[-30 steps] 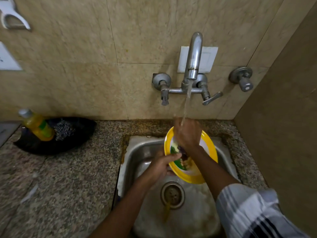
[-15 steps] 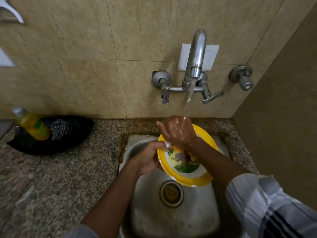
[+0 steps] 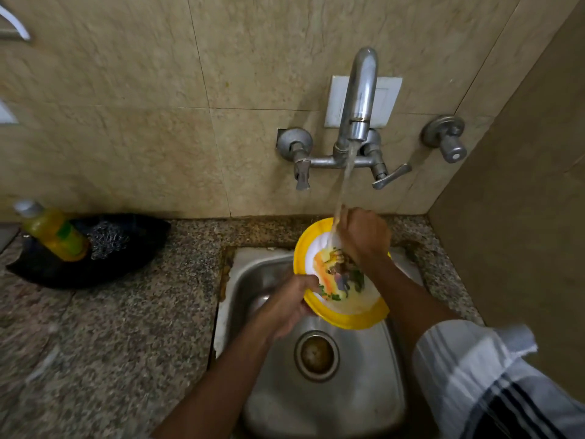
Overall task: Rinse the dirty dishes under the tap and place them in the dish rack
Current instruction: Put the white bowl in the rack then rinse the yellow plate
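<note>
A yellow-rimmed plate (image 3: pixel 351 315) with a coloured picture in its white middle is held tilted over the steel sink (image 3: pixel 319 403). My left hand (image 3: pixel 286 307) grips the plate's left rim. My right hand (image 3: pixel 362 237) rests on the plate's upper face with fingers curled, right under the stream. Water runs from the wall tap (image 3: pixel 359 99) onto my right hand and the plate. The plate's upper right part is hidden by my right hand and forearm. No dish rack is in view.
A yellow soap bottle (image 3: pixel 55 231) and a steel scrubber (image 3: pixel 106 239) lie in a black tray (image 3: pixel 133 248) on the speckled granite counter (image 3: pixel 120 327), left of the sink. A side wall (image 3: pixel 522 232) stands close on the right. The drain (image 3: pixel 316 354) sits mid-sink.
My right hand has slid up the plate's face toward its top rim, under the stream. The plate's picture now shows more. My left hand keeps its hold on the left rim.
</note>
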